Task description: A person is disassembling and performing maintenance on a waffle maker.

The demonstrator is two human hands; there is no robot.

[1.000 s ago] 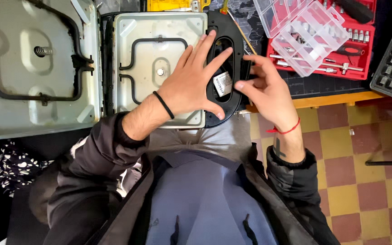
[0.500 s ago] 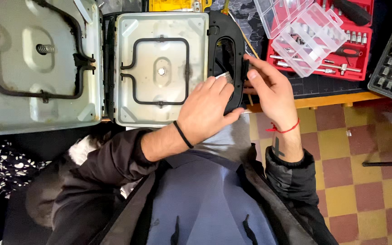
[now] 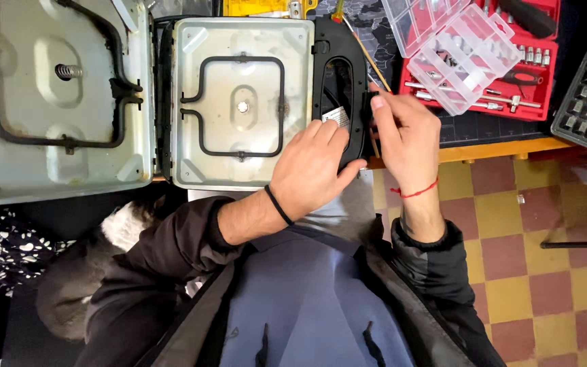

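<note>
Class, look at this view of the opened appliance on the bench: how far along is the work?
Done: the casing lies opened flat, both metal plates and heating elements exposed. In hand: the left hand rests on the black handle; the right hand pinches its edge. Left: the red tool case sits open; the handle is not visibly detached.

A dark, near-black jacket is worn, its sleeves pushed back from the forearms and bunched near the elbows. Beneath it, a slate-blue garment is seen across the chest, with two dark drawstrings hanging down its front. The left hand [image 3: 314, 170] is bare, and a thin black band is worn around its wrist. The right hand [image 3: 409, 139] is bare too; a thin red string is tied around its wrist, above a dark ribbed cuff.
</note>
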